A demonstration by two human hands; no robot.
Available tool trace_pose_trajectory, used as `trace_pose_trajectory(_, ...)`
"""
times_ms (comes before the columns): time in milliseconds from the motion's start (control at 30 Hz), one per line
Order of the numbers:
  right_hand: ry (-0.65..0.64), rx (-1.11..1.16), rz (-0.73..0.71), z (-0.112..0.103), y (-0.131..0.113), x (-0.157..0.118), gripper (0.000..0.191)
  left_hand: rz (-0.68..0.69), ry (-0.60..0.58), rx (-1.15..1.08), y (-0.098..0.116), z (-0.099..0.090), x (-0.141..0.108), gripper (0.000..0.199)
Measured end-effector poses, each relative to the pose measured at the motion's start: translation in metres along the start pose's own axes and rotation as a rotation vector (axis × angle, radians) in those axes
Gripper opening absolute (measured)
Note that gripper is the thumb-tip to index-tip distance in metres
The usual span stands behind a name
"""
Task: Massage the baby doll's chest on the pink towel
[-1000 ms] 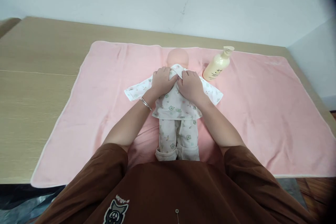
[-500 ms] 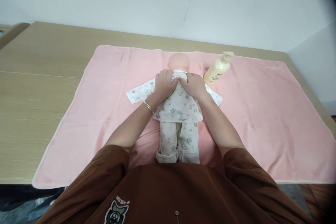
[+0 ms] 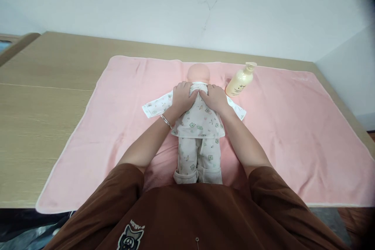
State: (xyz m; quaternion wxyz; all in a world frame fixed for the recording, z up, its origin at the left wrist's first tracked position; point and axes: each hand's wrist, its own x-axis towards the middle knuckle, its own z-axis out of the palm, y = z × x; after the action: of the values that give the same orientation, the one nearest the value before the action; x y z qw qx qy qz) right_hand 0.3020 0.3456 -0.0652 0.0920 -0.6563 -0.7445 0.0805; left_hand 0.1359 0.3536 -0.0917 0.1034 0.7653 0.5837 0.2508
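A baby doll (image 3: 198,73) lies stretched out with its smooth, bald head away from me and no facial features showing. It wears a white printed top (image 3: 200,123) and matching trousers (image 3: 187,156) with turned-up cuffs. My left hand (image 3: 183,97) rests flat over the doll's left-side shoulder as I see it, fingers extended. Mirroring it, my right hand (image 3: 215,97) lies on the other shoulder. Both thumbs point inward and almost meet below the collar. The top's sleeves spread out to either side, partly covered by my hands and forearm.
A cream pump bottle (image 3: 239,82) stands just right of the doll, close to my right hand. Under everything spreads a pink blanket (image 3: 293,133) on a wooden table (image 3: 38,125). A white wall (image 3: 117,4) rises behind the table's far edge.
The camera view has tipped slightly upward, showing more wall and a dark patch at the top. My hands keep nearly the same place on the doll's shoulders.
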Motion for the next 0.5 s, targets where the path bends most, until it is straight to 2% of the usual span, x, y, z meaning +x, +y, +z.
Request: trace_pose_trajectory(500, 0.041, 0.001, 0.000, 0.0042, 0.0012, 0.0008, 0.053, -0.017, 0.056, -0.063, -0.0031, 0.0033, 0.0014, 0.030)
